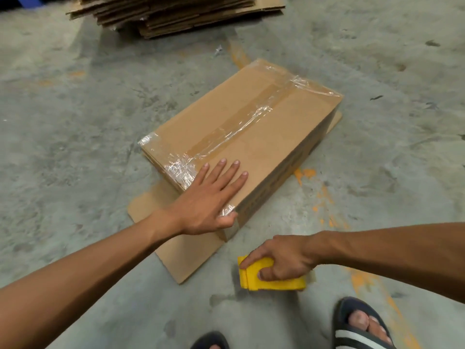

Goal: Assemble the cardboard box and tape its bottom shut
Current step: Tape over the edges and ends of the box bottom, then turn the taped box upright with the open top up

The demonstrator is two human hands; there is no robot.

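Note:
A brown cardboard box (261, 137) stands on the concrete floor with its flaps closed on top. Clear tape (241, 127) runs along the centre seam and across both short ends. My left hand (211, 197) lies flat on the near end of the box top, fingers spread, thumb over the near corner. My right hand (281, 258) grips a yellow tape dispenser (266, 279) low by the floor, just in front of the box's near corner. Loose flaps (176, 248) of the box's lower side splay out flat on the floor.
A stack of flattened cardboard sheets (176, 13) lies at the far top of the view. My two feet in dark sandals (359, 326) stand at the bottom right. Orange paint marks (324, 195) streak the grey floor to the right of the box.

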